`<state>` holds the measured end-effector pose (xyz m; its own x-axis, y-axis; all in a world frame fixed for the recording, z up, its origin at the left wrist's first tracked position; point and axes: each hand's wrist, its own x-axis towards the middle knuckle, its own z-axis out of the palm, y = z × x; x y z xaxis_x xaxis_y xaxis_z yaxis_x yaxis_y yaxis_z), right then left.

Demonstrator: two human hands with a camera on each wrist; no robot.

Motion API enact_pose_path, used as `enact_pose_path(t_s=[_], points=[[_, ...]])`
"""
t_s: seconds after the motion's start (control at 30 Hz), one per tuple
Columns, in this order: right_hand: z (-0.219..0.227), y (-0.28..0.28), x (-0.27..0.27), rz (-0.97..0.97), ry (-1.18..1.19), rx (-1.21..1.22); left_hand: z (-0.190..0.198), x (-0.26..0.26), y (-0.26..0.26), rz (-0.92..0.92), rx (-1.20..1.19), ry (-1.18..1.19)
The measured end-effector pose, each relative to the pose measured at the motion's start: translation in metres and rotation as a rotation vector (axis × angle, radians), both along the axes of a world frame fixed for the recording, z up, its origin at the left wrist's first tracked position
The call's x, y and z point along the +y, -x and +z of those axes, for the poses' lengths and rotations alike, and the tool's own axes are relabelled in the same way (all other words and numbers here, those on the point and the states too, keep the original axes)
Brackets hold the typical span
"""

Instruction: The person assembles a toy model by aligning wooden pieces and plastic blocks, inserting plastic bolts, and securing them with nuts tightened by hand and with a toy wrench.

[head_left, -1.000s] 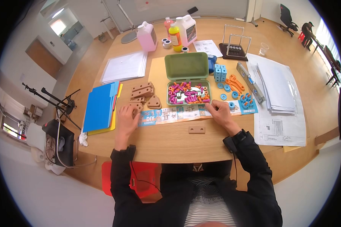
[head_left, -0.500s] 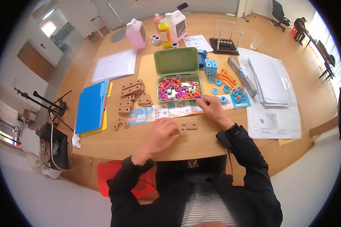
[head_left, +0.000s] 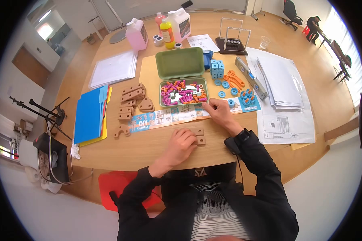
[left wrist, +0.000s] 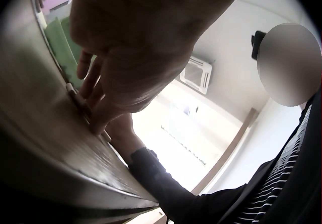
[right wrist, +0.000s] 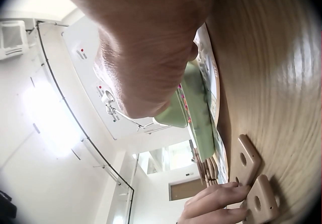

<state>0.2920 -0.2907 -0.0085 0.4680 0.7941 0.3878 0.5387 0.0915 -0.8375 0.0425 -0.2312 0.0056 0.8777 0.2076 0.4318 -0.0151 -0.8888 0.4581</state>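
Observation:
In the head view, two flat wooden blocks with holes lie side by side near the table's front: a farther block (head_left: 199, 131) and a nearer block (head_left: 201, 140). My left hand (head_left: 180, 146) covers their left ends and grips the nearer one; its fingers (right wrist: 214, 204) meet that block (right wrist: 262, 202) in the right wrist view, beside the other block (right wrist: 247, 159). My right hand (head_left: 221, 115), loosely curled and holding nothing visible, rests by the printed leaflet (head_left: 177, 117) and the front right corner of the green box (head_left: 184, 105). The left thumb is hidden.
Left of the box are stacked wooden pieces (head_left: 126, 109), a curved wooden piece (head_left: 122, 131) and blue folders (head_left: 89, 116). To its right are blue cubes (head_left: 217, 69), orange tools (head_left: 234, 80), a level (head_left: 251, 78) and papers (head_left: 279, 82). Bottles (head_left: 137, 35) stand behind.
My left hand has moved right from the wooden stack to the table's front, and a second block now lies beside the one there. The curved piece is uncovered. The head view has shifted.

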Motion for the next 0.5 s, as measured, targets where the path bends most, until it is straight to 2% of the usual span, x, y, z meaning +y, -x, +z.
enact_pose_path(t_s=[0.37, 0.5], points=[[0.001, 0.001, 0.000, -0.003, 0.000, 0.003, 0.006, 0.004, 0.003, 0.025, -0.003, 0.015], [0.000, 0.000, -0.001, -0.012, 0.005, 0.008, 0.034, 0.029, 0.002, 0.135, -0.173, 0.070]])
